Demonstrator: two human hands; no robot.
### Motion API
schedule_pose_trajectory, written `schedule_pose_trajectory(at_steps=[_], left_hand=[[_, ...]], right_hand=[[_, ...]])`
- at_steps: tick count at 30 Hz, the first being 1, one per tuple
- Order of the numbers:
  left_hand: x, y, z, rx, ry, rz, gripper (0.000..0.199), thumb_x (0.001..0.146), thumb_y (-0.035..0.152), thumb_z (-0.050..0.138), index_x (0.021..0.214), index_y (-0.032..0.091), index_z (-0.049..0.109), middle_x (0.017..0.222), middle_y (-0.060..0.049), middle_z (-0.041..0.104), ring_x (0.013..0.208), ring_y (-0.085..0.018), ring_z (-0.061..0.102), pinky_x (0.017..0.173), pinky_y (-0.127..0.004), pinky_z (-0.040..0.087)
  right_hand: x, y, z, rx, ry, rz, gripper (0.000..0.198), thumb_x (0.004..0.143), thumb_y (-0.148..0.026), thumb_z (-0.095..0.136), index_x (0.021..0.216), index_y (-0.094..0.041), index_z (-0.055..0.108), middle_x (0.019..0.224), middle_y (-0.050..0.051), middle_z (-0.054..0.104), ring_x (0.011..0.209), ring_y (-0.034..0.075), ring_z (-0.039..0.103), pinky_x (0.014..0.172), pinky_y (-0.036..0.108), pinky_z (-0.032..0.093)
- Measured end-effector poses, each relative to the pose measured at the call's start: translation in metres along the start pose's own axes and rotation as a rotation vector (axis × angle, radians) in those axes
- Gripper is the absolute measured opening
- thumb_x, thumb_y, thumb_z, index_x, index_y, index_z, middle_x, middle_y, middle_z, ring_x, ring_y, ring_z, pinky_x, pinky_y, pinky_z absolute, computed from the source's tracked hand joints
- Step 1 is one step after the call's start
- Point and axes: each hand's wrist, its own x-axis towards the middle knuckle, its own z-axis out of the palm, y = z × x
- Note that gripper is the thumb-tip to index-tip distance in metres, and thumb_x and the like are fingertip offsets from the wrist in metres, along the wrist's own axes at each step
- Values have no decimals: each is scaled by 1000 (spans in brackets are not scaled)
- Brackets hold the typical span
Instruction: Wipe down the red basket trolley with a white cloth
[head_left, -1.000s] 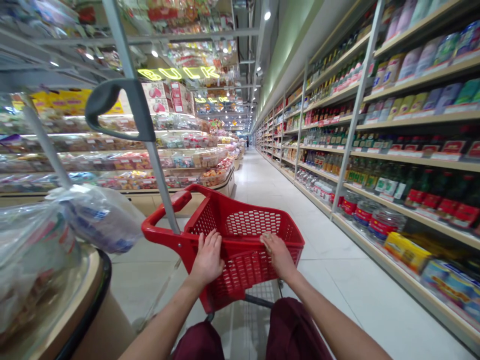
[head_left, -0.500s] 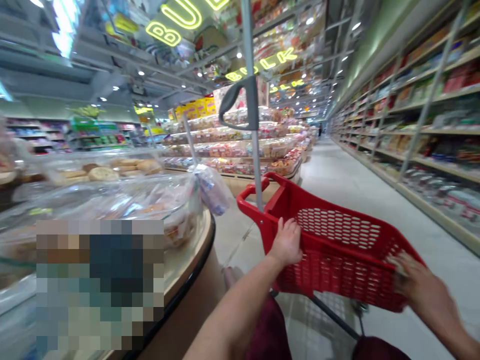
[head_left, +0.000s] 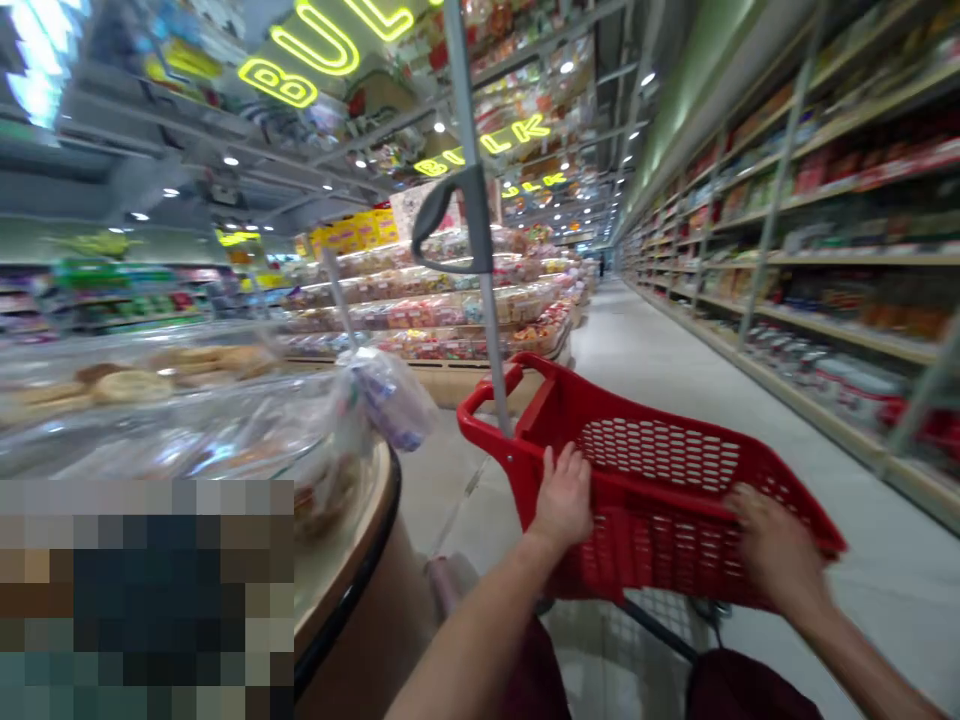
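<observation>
Your left hand [head_left: 562, 497] and right hand [head_left: 776, 550], fingers half-curled, hold the red cart [head_left: 622, 545] by its near rim [head_left: 660, 497] under them, with pale floor [head_left: 622, 345] below, stocked shelves [head_left: 840, 255] to their right, food displays [head_left: 450, 312] left.

left forearm [head_left: 480, 632]: bare | right forearm [head_left: 862, 650]: bare | trousers [head_left: 750, 688]: dark maroon, covering both knees

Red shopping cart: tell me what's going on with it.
A person has both bare hands on the red shopping cart in a store aisle. The left hand is on its near rim, toward the end where a pole with a grey handle rises. The right hand, blurred, is farther along that same side. A rounded counter stands to the left, and stocked shelves line the right.
</observation>
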Motion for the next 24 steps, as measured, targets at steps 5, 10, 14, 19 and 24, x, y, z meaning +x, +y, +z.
schedule_pose_trajectory(at_steps=[5,10,14,19,24], left_hand=[[2,-11,-2,130,-43,97,64,63,18,45,125,6,36,135,-15,35,130,-26,18,107,-50,9],[-2,-16,3,292,65,82,66,65,18,46,129,13,33,139,-11,28,130,-28,16,105,-51,14],[-3,-12,3,334,71,96,67,62,15,45,129,14,35,138,-11,29,130,-28,17,105,-50,17],[-8,-14,1,338,71,71,68,63,14,41,131,12,31,139,-7,29,130,-24,18,106,-45,16],[-7,-9,7,323,87,58,68,61,16,44,129,8,34,137,-10,32,130,-27,18,106,-46,17]], right_hand=[[15,-43,9,62,-119,-44,46,73,-4,31,110,-16,56,118,10,54,113,22,44,92,42,39],[-2,-2,-11,-113,8,246,39,74,-5,34,104,-11,59,116,15,54,111,25,44,91,46,37],[-1,-20,-9,-53,-111,95,50,71,2,30,110,-14,56,123,11,50,119,22,38,96,42,34],[-8,-1,-18,-118,-65,257,49,74,-1,32,117,-17,51,125,11,48,120,24,36,93,48,34],[-7,-5,-12,-92,-81,194,52,71,3,30,116,-12,52,125,13,48,122,22,34,97,43,32]])
